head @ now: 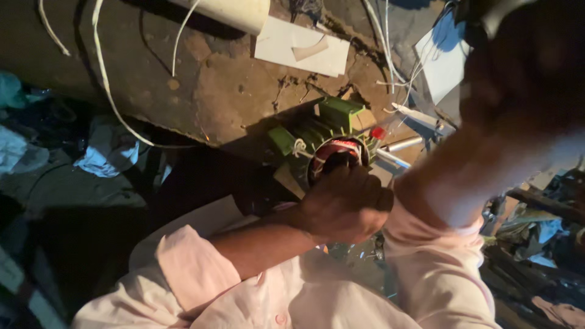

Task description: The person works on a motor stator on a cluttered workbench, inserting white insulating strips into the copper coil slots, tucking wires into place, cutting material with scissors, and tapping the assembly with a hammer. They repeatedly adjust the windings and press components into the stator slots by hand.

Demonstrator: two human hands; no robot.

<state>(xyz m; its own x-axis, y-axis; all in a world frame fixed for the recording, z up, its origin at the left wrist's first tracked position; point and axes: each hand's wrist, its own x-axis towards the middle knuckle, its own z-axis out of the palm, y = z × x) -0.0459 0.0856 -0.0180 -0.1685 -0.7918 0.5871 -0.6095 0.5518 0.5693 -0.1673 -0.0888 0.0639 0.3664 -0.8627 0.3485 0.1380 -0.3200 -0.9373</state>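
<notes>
Right above the pink shirt (pixel 341 304), a green motor (pixel 323 143) lies with its open end facing the camera, left hand (pixel 344 204) clenched at its mouth. Right hand's out of view. White card (pixel 301 45) lies behind the motor.

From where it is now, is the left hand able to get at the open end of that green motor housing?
Probably yes. The left hand is already at the open end of the green motor housing, fingers curled at the rim, with nothing between them. The right forearm crosses beside it but does not block the opening.
</notes>
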